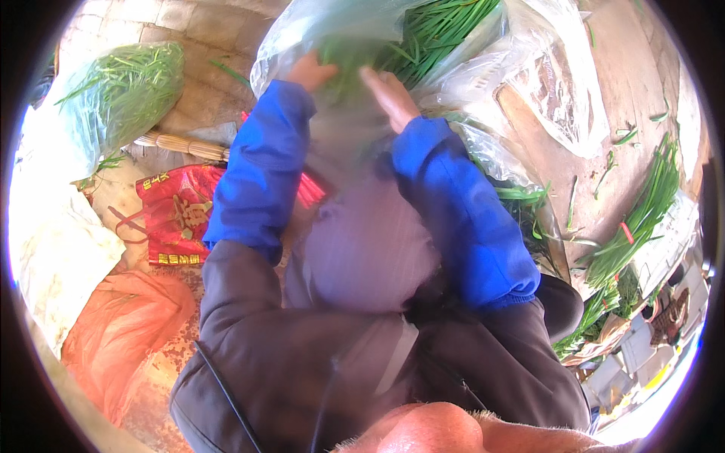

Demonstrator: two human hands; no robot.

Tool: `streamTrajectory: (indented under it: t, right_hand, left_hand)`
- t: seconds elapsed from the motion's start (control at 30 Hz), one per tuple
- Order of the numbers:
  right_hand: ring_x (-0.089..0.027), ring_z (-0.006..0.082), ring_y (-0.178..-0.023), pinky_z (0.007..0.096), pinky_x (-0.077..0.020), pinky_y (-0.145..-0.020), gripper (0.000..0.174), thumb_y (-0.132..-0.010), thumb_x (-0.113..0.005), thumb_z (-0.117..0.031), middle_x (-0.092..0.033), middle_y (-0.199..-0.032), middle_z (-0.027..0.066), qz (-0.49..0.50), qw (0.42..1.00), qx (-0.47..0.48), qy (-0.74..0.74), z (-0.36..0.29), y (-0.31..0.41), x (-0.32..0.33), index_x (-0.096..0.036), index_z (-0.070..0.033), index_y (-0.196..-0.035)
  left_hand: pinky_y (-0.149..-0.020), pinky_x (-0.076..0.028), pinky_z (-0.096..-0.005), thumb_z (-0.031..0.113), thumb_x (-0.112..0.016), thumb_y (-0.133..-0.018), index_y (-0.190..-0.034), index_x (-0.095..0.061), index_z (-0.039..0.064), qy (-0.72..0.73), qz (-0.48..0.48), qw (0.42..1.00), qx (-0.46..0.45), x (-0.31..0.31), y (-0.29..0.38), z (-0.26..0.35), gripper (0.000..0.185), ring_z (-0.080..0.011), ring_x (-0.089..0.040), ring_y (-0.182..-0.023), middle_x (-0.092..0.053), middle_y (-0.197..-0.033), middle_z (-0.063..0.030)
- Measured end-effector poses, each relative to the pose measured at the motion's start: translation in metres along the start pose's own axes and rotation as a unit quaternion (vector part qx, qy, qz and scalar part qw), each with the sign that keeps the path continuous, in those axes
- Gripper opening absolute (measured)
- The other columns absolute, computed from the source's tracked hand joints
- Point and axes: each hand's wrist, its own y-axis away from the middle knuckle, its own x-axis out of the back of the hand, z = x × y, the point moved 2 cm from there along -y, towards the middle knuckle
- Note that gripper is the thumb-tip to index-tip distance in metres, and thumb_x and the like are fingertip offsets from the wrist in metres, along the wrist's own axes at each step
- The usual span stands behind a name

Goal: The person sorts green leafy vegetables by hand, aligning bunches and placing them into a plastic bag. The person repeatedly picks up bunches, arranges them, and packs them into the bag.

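Both my hands are at the mouth of a large clear plastic bag (334, 22), at the top centre. Long green leaves (447, 34), like garlic chives, lie in the bag. My left hand (311, 71) is at the bag's left side, next to a blurred patch of green; whether it grips anything is unclear. My right hand (389, 93) points its fingers at the same green patch, just left of the leaves. Motion blur and plastic hide what the fingers touch. Blue sleeve covers reach up both forearms.
A filled bag of greens (136, 85) stands at left, near a straw broom handle (187, 146), a red printed bag (181, 215) and an orange plastic bag (130, 317). At right, banded green bundles (634, 221) lie beside loose leaf scraps (627, 135) and crumpled clear plastic (566, 85).
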Motion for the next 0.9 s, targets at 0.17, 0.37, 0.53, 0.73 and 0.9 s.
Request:
streamTrajectory:
  t: [0.17,0.37,0.53,0.73,0.9]
  right_hand:
    - [-0.052,0.0257,-0.129,0.0376,-0.0417,-0.108,0.091,-0.091,-0.076,-0.045,-0.05,-0.145,0.0226,0.035,0.998,-0.012,-0.046,-0.006,-0.028,-0.024,-0.033,0.011,-0.148]
    - [-0.061,0.0216,-0.113,0.0345,-0.0458,-0.1,0.068,-0.086,-0.082,-0.027,-0.062,-0.129,0.0139,-0.034,0.98,0.026,-0.192,-0.014,-0.032,-0.028,-0.052,0.006,-0.137]
    - [-0.066,0.0197,-0.097,0.034,-0.0516,-0.087,0.043,-0.086,-0.08,-0.023,-0.069,-0.111,0.0094,-0.031,0.977,-0.043,-0.209,-0.004,-0.036,-0.008,-0.067,0.0,-0.121]
    - [-0.07,0.0205,-0.084,0.0378,-0.0602,-0.072,0.031,-0.087,-0.078,-0.022,-0.072,-0.098,0.0064,-0.003,0.973,-0.102,-0.206,0.001,-0.054,0.011,-0.069,-0.005,-0.112]
    - [-0.065,0.0209,-0.085,0.0357,-0.057,-0.062,0.032,-0.085,-0.081,-0.024,-0.067,-0.103,0.0081,-0.032,0.97,-0.085,-0.228,-0.009,-0.049,0.03,-0.068,-0.008,-0.11]
  left_hand:
    - [-0.094,-0.049,-0.0384,0.038,-0.074,-0.083,-0.133,-0.056,-0.002,-0.036,-0.037,0.998,0.033,-0.008,0.006,0.018,0.067,-0.0286,-0.066,-0.108,-0.067,-0.118,-0.0208]
    - [-0.097,-0.047,-0.0366,0.033,-0.069,-0.089,-0.138,-0.053,-0.003,0.016,-0.145,0.986,-0.079,-0.013,0.014,0.029,0.062,-0.0257,-0.062,-0.113,-0.066,-0.123,-0.0163]
    - [-0.104,-0.044,-0.0354,0.026,-0.061,-0.095,-0.145,-0.051,0.002,0.162,-0.126,0.979,0.008,-0.001,0.02,0.01,0.057,-0.0236,-0.058,-0.12,-0.065,-0.125,-0.0135]
    - [-0.105,-0.046,-0.0384,0.026,-0.058,-0.095,-0.145,-0.052,0.004,-0.103,-0.027,0.994,-0.009,0.021,0.011,-0.022,0.055,-0.031,-0.061,-0.121,-0.063,-0.134,-0.0196]
    - [-0.098,-0.05,-0.043,0.022,-0.057,-0.095,-0.132,-0.064,0.008,-0.232,0.104,0.967,0.024,0.037,0.021,-0.038,0.04,-0.0397,-0.066,-0.111,-0.069,-0.116,-0.0258]
